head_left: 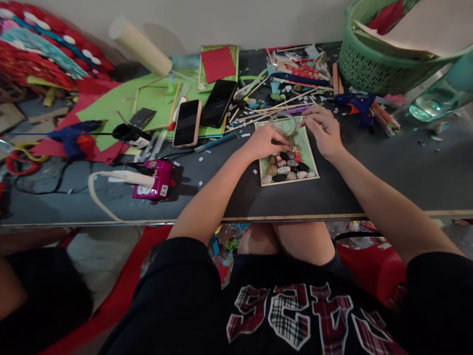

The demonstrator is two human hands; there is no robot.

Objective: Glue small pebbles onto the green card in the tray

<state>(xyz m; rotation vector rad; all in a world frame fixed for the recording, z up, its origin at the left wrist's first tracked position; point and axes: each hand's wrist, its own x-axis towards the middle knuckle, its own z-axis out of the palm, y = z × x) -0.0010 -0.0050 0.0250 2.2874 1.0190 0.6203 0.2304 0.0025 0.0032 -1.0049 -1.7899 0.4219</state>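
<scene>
Pebbles inside shallow frame, left hand and right hand half-curled, grips unclear

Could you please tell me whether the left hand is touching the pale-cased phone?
Apart. The head view shows it: the left hand is at the panel of stones, and dark tabletop shows plainly between it and the pale-cased phone.

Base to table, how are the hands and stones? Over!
Left hand at stones. Right hand at far right corner of panel. Stones bunched at near end. Round rimmed object, far end.
</scene>
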